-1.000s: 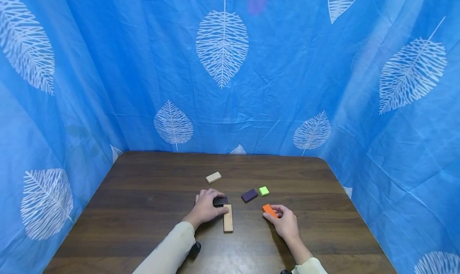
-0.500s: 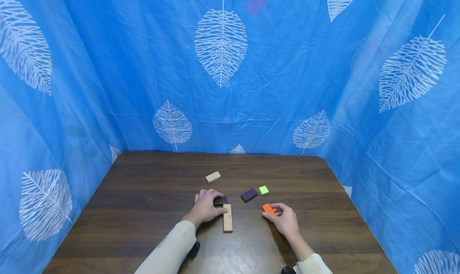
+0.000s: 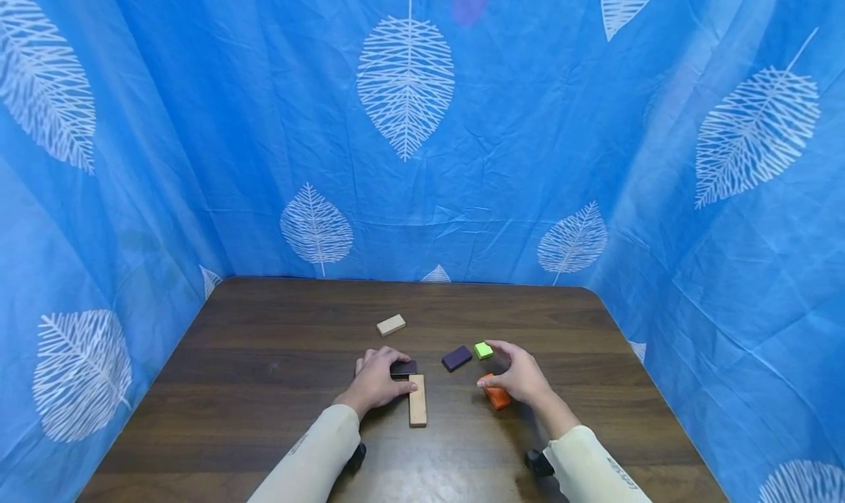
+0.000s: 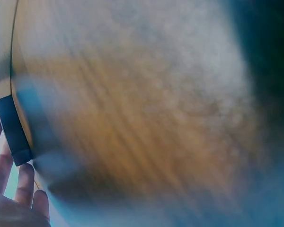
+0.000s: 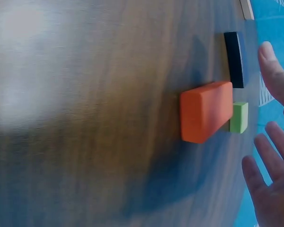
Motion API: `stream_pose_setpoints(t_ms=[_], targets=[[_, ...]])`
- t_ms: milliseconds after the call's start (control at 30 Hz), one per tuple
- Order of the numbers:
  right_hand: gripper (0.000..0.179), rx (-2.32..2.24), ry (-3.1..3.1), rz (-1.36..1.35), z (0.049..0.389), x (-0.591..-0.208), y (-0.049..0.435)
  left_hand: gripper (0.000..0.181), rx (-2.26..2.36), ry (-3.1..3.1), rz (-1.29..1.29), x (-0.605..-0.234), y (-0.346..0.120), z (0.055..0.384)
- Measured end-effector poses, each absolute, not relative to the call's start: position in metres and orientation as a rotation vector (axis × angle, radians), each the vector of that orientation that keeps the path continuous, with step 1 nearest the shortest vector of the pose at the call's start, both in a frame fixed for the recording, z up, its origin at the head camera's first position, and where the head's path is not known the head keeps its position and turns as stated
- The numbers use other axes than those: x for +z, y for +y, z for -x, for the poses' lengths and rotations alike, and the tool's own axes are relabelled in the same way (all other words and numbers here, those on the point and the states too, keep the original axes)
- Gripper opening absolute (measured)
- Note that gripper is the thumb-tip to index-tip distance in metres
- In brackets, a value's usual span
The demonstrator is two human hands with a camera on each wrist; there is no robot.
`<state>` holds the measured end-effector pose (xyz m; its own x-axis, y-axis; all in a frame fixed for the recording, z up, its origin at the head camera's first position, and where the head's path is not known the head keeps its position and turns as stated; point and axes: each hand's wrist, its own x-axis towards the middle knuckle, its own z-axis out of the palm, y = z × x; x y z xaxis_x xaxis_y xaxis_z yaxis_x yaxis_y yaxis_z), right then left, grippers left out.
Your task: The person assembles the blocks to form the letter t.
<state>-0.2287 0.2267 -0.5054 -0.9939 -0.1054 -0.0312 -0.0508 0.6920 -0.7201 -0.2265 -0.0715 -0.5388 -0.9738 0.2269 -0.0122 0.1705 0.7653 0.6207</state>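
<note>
My left hand (image 3: 376, 380) holds a dark purple wooden block (image 3: 403, 369) from its left end, fingers at the far side and thumb over the near side. The thumb tip touches a long natural-wood block (image 3: 417, 406), whose far end meets the dark one. In the left wrist view, fingertips sit at the end of the dark block (image 4: 13, 130). My right hand (image 3: 526, 378) hovers with fingers spread above an orange block (image 3: 498, 396), touching nothing I can see. That orange block (image 5: 206, 111) lies apart from the hand in the right wrist view.
A second dark purple block (image 3: 457, 358) lies between the hands, with a small lime-green block (image 3: 484, 350) at its right. Farther back is a short pale wooden block (image 3: 391, 325). Blue leaf-print curtains (image 3: 409, 195) surround the brown table (image 3: 297, 312).
My right hand has let go of the orange block and lifted up and away, fingers spread. The orange block now lies angled nearer the body. My left hand stays in place.
</note>
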Motion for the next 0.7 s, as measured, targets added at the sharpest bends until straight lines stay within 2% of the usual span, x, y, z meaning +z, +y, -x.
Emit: stream_pose_setpoints(t_ms=[233, 700], targets=[[0.084, -1.120, 2.775, 0.184, 0.241, -0.504, 0.219, 0.053, 0.999, 2.862, -0.329, -0.538, -0.073, 0.225], [0.073, -1.019, 2.760, 0.207, 0.263, -0.504, 0.192, 0.053, 1.016, 2.865, -0.320, -0.540, -0.074, 0.227]])
